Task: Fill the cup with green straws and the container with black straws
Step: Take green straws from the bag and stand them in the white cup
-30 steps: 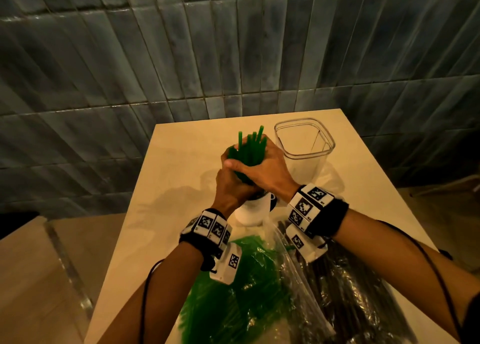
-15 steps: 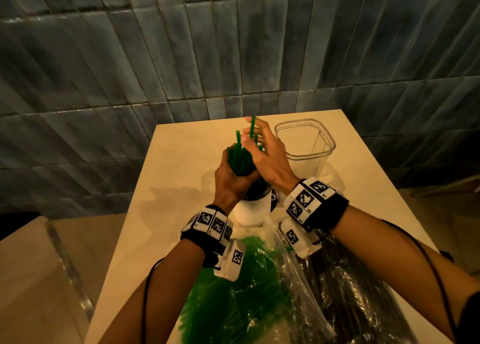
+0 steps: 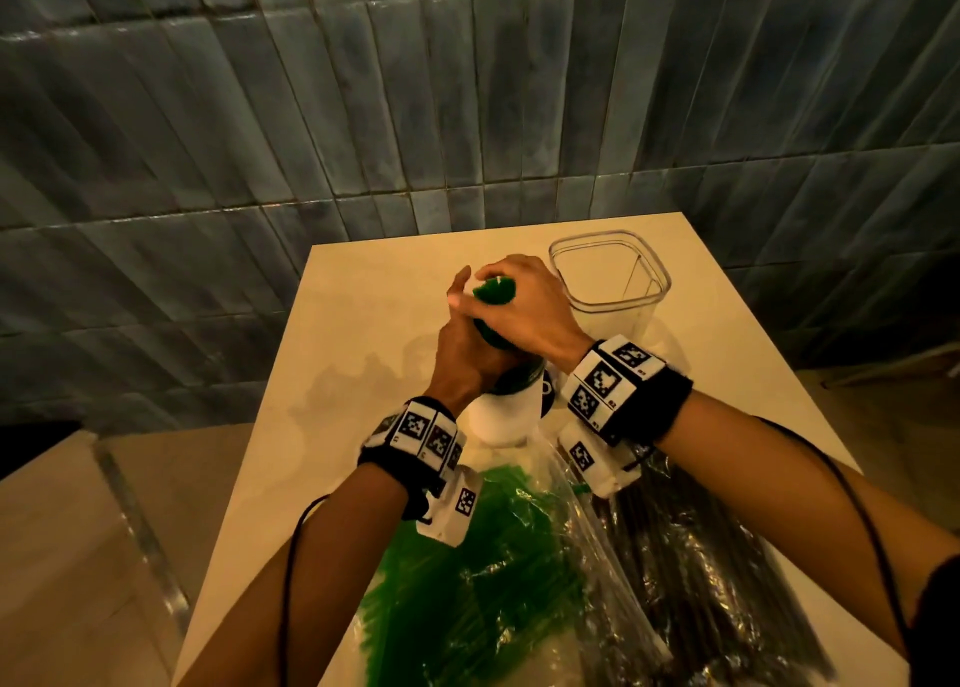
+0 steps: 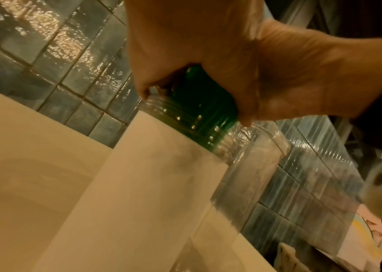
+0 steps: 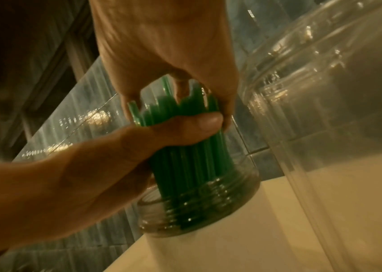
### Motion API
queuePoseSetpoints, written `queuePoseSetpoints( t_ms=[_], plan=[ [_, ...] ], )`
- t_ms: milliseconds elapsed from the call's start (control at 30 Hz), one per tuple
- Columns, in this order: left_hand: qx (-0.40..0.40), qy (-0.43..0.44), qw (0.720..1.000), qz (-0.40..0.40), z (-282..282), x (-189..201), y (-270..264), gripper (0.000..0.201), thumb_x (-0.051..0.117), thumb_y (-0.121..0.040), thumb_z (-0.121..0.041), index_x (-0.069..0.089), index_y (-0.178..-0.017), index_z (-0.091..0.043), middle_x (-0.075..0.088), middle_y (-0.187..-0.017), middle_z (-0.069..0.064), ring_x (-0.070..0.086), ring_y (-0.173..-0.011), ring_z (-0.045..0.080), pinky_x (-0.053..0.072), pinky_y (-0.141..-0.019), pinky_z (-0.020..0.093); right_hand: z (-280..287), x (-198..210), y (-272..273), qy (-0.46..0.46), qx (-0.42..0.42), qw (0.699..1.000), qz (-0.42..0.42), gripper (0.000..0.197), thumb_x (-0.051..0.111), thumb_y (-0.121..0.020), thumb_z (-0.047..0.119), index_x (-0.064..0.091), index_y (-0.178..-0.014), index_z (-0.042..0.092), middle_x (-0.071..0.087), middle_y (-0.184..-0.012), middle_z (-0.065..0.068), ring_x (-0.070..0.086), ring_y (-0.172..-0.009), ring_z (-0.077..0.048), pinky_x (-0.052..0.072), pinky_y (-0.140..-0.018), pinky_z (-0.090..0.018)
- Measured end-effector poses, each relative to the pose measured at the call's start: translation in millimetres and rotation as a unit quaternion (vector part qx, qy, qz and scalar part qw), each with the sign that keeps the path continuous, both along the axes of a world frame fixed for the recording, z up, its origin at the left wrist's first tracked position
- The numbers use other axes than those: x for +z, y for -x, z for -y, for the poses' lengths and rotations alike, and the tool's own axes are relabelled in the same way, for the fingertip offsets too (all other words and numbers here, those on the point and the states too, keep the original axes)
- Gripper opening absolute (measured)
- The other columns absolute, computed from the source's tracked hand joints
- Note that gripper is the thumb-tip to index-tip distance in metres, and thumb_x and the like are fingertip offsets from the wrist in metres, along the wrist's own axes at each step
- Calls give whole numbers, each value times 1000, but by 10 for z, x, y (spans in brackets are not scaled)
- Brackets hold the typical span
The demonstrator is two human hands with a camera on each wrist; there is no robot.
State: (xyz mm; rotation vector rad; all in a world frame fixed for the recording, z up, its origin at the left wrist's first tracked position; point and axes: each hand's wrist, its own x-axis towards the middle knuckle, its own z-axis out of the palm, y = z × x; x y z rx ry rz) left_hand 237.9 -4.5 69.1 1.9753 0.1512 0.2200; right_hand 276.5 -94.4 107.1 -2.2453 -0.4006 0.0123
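Note:
A bundle of green straws [image 3: 496,297] stands upright in the white cup [image 3: 501,419] with a clear threaded rim, in the middle of the table. My left hand [image 3: 465,333] grips the bundle from the left, and in the right wrist view its thumb [image 5: 197,125] wraps across the straws [image 5: 192,162]. My right hand [image 3: 530,307] curls over the bundle from the right, fingertips on the straw tops. The clear square container [image 3: 660,291] stands just right of the cup with no straws inside. The cup's lower part is hidden behind my wrists.
Near the front edge lie a plastic bag of loose green straws [image 3: 478,582] and, to its right, a bag of black straws [image 3: 701,556]. The table [image 3: 363,374] ends at a tiled wall behind; floor drops away on the left.
Several straws stuck out above my hands before; now their tops sit level. My right hand rose to the tips, then came down and closed over the bundle.

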Motion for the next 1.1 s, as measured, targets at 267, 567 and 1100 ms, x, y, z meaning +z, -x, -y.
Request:
queuePoseSetpoints(
  t_ms=[267, 567, 1100],
  plan=[
    [77, 7, 997, 20, -73, 16, -26, 72, 71, -80, -17, 30, -139, -19, 58, -124, 8, 58, -109, 23, 42, -80, 18, 25, 69, 83, -9, 70, 997, 35, 41, 57, -85, 53, 63, -114, 24, 61, -124, 1, 55, -114, -16, 40, -99, -28],
    [82, -3, 996, 31, -401, -31, 343, 123, 89, -48, -41, 14, -144, -20, 36, -139, 9, 46, -115, 19, 45, -95, 31, 620, 19, 555, -144, 59, 976, 153, 22, 48, -96, 17, 62, -112, 14, 60, -113, 3, 51, -103, 5, 34, -91, -3],
    [-376, -354, 855, -38, 509, -685, 1479, 45, 48, -94, -18, 35, -137, -14, 31, -142, 10, 55, -93, 25, 50, -77, 31, 1292, -996, 1160, 329, 255, 909, -18, 44, 58, -86, 31, 53, -130, 26, 52, -131, 3, 46, -119, -14, 37, -102, -29]
  ],
)
